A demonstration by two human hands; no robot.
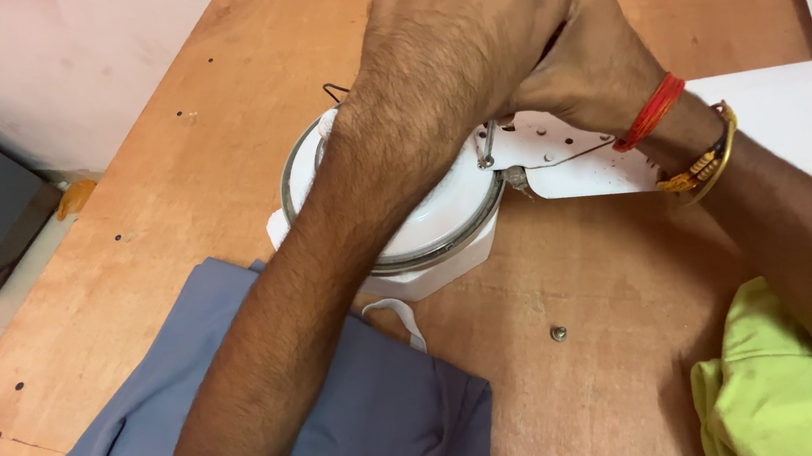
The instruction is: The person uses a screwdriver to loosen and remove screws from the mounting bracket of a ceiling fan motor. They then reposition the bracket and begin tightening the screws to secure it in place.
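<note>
At mid-table [220, 177], I see my left hand [450, 27] and right hand [594, 57] clenched together over a blade bracket [558, 147], which runs rightward from the white fan motor [426, 226]; what the fingers pinch is hidden.

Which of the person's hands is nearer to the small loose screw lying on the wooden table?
Right. The right hand is above the screw, by the white blade; the left hand is farther up and left, over the fan motor.

A fan motor housing [426, 226] is sitting mid-table [217, 147], with a fan blade [787, 118] reaching right from it. A folded cloth [386, 421] is lying near-left of it, a loose screw [559, 333] near-right, and another cloth [775, 390] at the near-right corner.
</note>
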